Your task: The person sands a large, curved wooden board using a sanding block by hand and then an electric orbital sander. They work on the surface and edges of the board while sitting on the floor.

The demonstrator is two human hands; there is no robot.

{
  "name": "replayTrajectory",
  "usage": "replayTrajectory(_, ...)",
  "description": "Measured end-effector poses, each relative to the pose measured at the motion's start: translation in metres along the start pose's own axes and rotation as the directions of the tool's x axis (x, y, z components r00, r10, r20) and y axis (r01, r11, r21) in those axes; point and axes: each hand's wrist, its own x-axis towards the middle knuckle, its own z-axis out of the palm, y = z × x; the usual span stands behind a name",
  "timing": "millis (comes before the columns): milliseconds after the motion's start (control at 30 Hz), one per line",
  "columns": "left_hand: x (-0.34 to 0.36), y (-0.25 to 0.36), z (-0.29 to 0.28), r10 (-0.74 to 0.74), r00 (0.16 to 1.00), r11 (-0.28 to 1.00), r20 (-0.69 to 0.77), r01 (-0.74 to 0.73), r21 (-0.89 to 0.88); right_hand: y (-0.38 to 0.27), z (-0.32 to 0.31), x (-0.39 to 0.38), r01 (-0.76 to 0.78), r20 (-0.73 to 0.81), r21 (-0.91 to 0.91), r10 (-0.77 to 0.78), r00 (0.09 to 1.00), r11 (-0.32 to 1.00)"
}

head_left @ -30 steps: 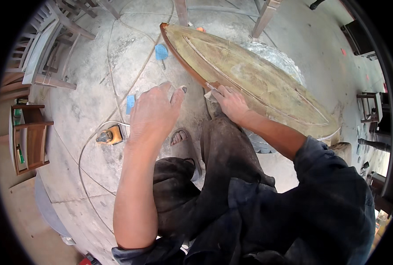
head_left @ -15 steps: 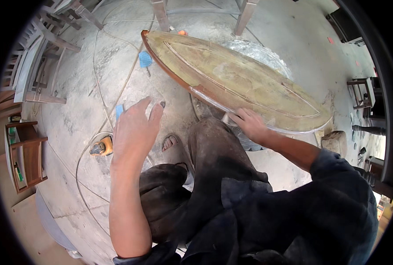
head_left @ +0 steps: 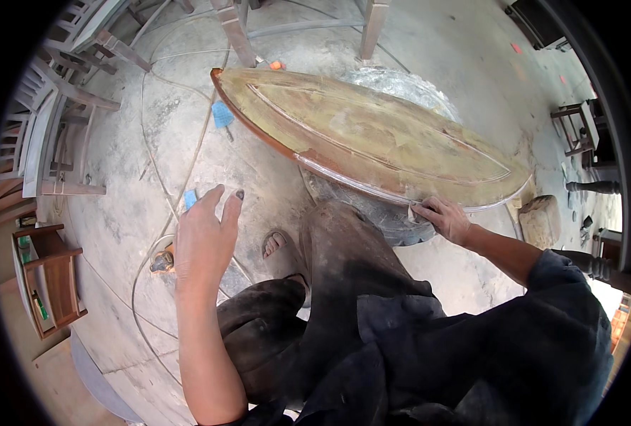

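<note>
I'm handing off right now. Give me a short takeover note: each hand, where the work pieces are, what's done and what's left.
Left hand: open, fingers spread, in the air over the dusty floor, holding nothing.
Right hand: pressing a small pale piece, probably sandpaper, against the near edge of the oval wooden panel.
Panel lies flat on a round support in front of the knees; blue pads lie on the floor to its left.
Done: the top face looks pale and dusty.
Left: the rim still shows dark brown finish.

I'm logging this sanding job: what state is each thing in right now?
Wooden panel: lying flat, surface dull and patchy.
Left hand: open, raised, holding nothing.
Right hand: pressing a small pale scrap on the panel's near edge.
Floor: dusty, cables trailing.
</note>
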Motion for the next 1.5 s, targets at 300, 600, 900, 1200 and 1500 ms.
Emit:
replayTrajectory(300,0.024,0.000,0.024,0.052,0.999,0.999,0.009,-0.052,0.004,-0.090,0.005,0.192,-0.007,-0.344,0.388,0.152,0.927,0.922)
replayTrajectory(600,0.003,0.046,0.065,0.043,0.956,0.699,0.291,0.179,-0.692,-0.145,-0.035,0.186,0.068,-0.528,0.447,0.201,0.825,0.892)
replayTrajectory(900,-0.005,-0.005,0.098,-0.317,0.929,0.199,0.189,0.260,-0.945,-0.096,-0.035,0.199,0.269,-0.423,0.463,-0.056,0.904,0.845)
replayTrajectory(1200,0.046,-0.005,0.156,-0.457,0.793,-0.068,0.404,0.421,-0.904,0.095,0.013,0.214,-0.388,-0.309,0.019,0.375,0.874,0.921)
replayTrajectory(1500,0.080,0.029,0.221,-0.531,0.767,-0.250,0.359,0.262,-0.932,0.100,0.006,0.212,-0.399,-0.248,-0.030,0.380,0.891,0.917)
